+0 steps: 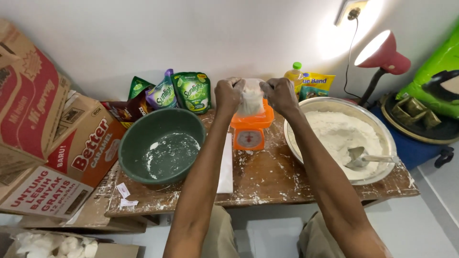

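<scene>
both hands (253, 95) gripping flour bag (251, 99), orange scale (250, 131)

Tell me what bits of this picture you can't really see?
All in the head view:
- The clear bag: its mouth is covered by the left hand and right hand, so its opening is hidden.
- The orange scale: its dial is too small to read.
- The scoop: its front is buried in the flour of the metal bowl.
- The cardboard boxes: cut off by the left edge.
</scene>
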